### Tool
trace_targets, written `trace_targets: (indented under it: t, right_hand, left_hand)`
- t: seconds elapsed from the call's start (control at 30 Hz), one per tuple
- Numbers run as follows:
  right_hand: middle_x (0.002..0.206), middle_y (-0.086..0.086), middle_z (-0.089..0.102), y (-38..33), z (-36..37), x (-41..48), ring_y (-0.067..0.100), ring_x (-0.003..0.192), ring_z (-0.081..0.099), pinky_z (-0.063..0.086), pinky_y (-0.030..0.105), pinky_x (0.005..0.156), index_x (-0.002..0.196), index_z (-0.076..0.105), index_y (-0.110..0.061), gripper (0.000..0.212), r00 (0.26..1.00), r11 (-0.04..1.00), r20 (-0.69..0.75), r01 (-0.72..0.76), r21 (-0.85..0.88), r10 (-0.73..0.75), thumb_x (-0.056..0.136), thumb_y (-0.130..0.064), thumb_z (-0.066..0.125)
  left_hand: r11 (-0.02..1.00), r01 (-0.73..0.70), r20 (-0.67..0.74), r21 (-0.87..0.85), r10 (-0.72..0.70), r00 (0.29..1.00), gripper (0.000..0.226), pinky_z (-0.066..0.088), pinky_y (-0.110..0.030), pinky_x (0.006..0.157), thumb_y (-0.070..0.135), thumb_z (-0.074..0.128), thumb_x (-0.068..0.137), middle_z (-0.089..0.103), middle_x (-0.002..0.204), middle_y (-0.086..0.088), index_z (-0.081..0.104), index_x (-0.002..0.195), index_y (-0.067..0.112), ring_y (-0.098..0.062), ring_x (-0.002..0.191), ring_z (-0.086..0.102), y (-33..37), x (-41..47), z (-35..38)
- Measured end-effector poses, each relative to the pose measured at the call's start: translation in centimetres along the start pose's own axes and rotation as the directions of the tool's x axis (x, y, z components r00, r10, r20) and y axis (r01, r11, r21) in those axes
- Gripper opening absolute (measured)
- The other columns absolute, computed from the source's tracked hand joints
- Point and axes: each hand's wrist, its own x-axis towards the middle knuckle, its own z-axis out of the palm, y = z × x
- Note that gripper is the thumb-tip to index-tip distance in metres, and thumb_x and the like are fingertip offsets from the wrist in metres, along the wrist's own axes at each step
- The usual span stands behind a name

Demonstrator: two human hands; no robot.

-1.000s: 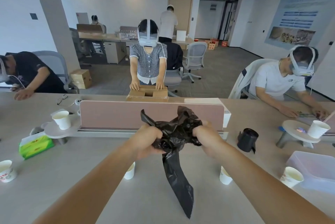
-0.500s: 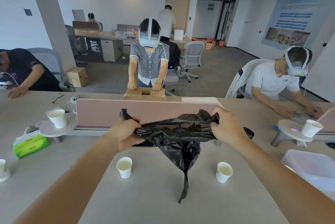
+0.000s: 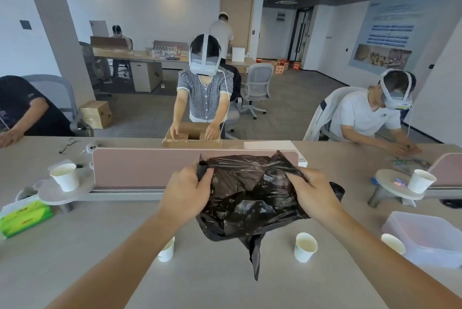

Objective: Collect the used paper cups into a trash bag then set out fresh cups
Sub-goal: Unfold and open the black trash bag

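Note:
I hold a crumpled black trash bag [image 3: 250,198] above the table, its tail hanging down in front of me. My left hand [image 3: 186,192] grips the bag's left edge and my right hand [image 3: 312,193] grips its right edge. Under my left forearm stands a white paper cup [image 3: 167,251], partly hidden. Another paper cup [image 3: 305,246] stands to the right of the bag's tail, and a third [image 3: 393,243] sits beside a plastic box. More cups rest on a left stand [image 3: 65,176] and a right stand [image 3: 422,180].
A pink divider panel [image 3: 140,167] runs across the table behind the bag. A green tissue pack [image 3: 23,218] lies at the left, a translucent plastic box [image 3: 425,236] at the right. People sit and stand around the far side of the table.
My hands came closer together and the bag, stretched wide half a second ago, now bunches fuller between them. A second before it was a tight wad.

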Motion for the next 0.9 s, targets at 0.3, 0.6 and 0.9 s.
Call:
trace_targets:
  t: [0.3, 0.6, 0.9]
  right_hand:
    - [0.072, -0.001, 0.073, -0.4, -1.2, -0.6, 0.015, 0.073, 0.068, 0.047, 0.029, 0.066, 0.073, 0.070, -0.019, 0.030, 0.998, 0.988, -0.057, 0.033, 0.148, -0.024, 0.098, -0.022, 0.053]
    - [0.085, -0.007, 0.072, -0.7, -2.4, -0.5, 0.012, 0.084, 0.066, 0.046, 0.026, 0.068, 0.088, 0.069, -0.029, 0.013, 0.984, 0.992, -0.174, 0.066, 0.108, -0.046, 0.094, -0.030, 0.057]
    - [0.102, -0.010, 0.061, 0.8, -3.2, -0.6, 0.006, 0.095, 0.055, 0.040, 0.019, 0.083, 0.106, 0.067, -0.029, 0.026, 0.886, 0.928, -0.300, 0.295, -0.228, -0.355, 0.090, -0.021, 0.048]
  left_hand:
    - [0.976, -0.215, -0.106, -0.044, 0.209, 0.972, 0.018, 0.043, -0.011, 0.058, 0.024, 0.051, 0.097, 0.064, 0.060, 0.006, 0.054, 0.086, 0.038, -0.004, 0.069, 0.061, 1.2, 0.8, -0.4]
    - [0.922, -0.354, -0.272, -0.155, 0.304, 0.913, 0.019, 0.050, -0.030, 0.062, 0.045, 0.053, 0.092, 0.067, 0.073, -0.004, 0.065, 0.104, 0.037, -0.020, 0.070, 0.062, 1.1, 1.7, -1.1]
    - [0.869, -0.327, -0.103, 0.371, 0.388, 0.916, 0.020, 0.049, -0.026, 0.068, 0.032, 0.070, 0.087, 0.066, 0.097, 0.006, 0.061, 0.103, 0.026, -0.017, 0.082, 0.063, -1.3, 3.8, -1.6]
